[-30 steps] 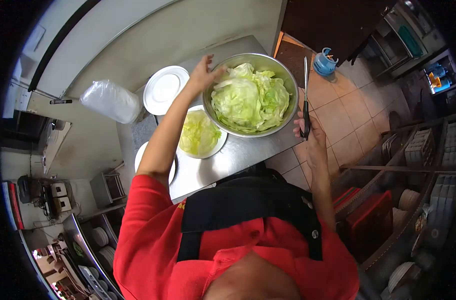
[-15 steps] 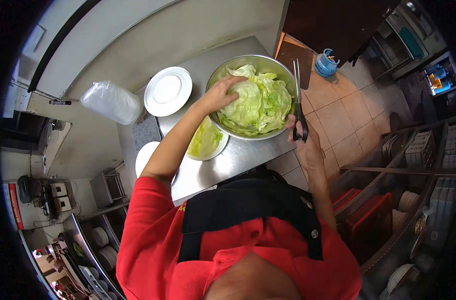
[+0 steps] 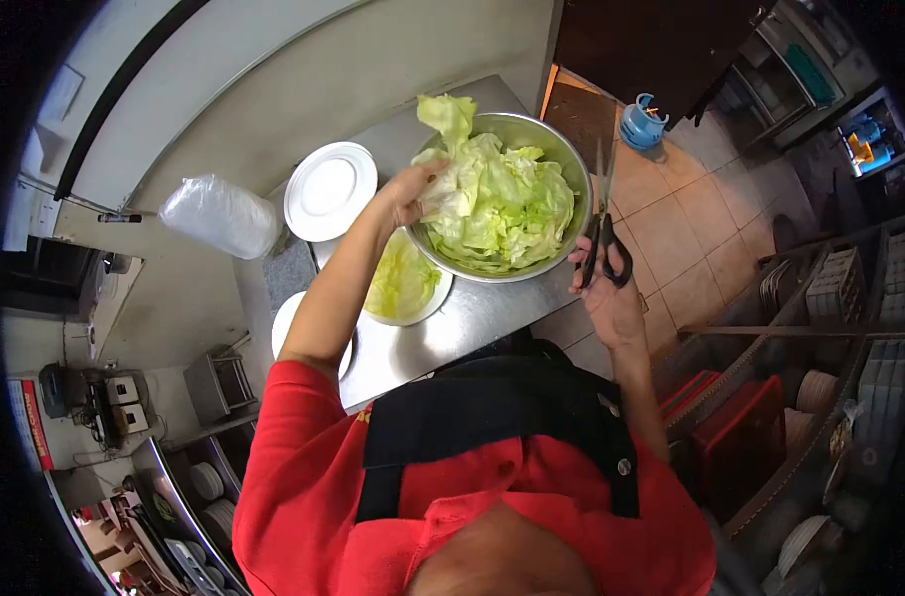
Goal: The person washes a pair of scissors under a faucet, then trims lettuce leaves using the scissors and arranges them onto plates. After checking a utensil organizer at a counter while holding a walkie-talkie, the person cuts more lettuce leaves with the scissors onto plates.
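Note:
A large steel bowl [image 3: 569, 149] holds a heap of pale green lettuce [image 3: 517, 209]. At the bowl's left rim, my left hand [image 3: 413, 191] is closed on a lettuce leaf [image 3: 447, 121], part of which stands up above the far rim. My right hand [image 3: 609, 298] holds black-handled scissors [image 3: 605, 223] beside the bowl's right side, blades pointing away from me and slightly parted. Below my left forearm, more lettuce [image 3: 398, 278] lies on a white plate [image 3: 439, 296].
The steel table [image 3: 403, 353] carries another white plate [image 3: 331, 189] at the back left and one partly under my left arm. A roll of clear plastic bags [image 3: 219, 214] stands on the left. A blue gas cylinder [image 3: 642, 124] is on the tiled floor; shelves [image 3: 770, 343] stand at right.
My left hand has shifted left from atop the lettuce to the bowl's rim, lifting a leaf. In my right hand, the scissors have turned slightly and their handles have spread.

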Demonstrator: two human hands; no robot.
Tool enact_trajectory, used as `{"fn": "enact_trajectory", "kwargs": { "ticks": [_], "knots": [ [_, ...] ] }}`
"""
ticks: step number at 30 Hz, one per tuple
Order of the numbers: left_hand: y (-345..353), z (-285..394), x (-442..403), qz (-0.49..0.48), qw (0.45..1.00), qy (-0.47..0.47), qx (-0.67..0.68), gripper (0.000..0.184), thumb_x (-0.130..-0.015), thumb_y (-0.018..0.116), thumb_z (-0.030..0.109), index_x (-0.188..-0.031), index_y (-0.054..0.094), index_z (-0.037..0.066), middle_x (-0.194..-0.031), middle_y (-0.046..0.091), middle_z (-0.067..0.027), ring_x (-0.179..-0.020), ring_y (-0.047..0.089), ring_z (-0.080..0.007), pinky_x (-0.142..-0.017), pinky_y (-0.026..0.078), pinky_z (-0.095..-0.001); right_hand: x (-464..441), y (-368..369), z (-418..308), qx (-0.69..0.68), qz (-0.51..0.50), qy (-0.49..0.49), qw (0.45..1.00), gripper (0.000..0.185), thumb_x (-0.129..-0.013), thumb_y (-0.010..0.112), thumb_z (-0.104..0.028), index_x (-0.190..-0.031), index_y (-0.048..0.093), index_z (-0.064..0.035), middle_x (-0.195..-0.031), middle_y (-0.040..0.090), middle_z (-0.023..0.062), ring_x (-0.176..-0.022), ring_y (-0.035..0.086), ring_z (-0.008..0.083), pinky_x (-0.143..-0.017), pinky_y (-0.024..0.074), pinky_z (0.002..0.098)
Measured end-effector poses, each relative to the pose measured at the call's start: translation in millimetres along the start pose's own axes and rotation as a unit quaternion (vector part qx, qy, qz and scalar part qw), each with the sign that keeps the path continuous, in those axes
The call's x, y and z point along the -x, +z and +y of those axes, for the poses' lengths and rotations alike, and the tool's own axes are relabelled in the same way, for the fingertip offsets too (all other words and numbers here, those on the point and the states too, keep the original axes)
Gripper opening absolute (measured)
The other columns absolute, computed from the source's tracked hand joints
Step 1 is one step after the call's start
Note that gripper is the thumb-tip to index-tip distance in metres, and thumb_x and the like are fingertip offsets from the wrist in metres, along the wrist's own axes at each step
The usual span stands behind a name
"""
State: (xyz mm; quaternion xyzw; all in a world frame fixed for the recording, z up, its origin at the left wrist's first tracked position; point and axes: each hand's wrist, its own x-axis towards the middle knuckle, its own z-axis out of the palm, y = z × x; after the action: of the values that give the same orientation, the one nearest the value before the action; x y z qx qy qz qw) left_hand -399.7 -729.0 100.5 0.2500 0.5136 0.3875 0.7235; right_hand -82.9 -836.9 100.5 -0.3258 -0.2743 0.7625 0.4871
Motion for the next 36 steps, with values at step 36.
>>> {"fn": "enact_trajectory", "kwargs": {
  "ticks": [36],
  "knots": [
    [-9,-16,83,0.059,0.925,0.1,-0.361,0.046,-0.088,0.059,0.043,-0.086,0.068,-0.003,-0.075,0.068,-0.0095,-0.068,0.066,-0.0179,-0.063,0.052,-0.0269,12,-5,21,0.062,0.003,0.048,0.997,0.047,-0.097,0.042,-0.038,-0.126,0.047,-0.0015,-0.102,0.058,0.0068,-0.077,0.052,0.0114,-0.072,0.0426,0.0265]
  ]
}}
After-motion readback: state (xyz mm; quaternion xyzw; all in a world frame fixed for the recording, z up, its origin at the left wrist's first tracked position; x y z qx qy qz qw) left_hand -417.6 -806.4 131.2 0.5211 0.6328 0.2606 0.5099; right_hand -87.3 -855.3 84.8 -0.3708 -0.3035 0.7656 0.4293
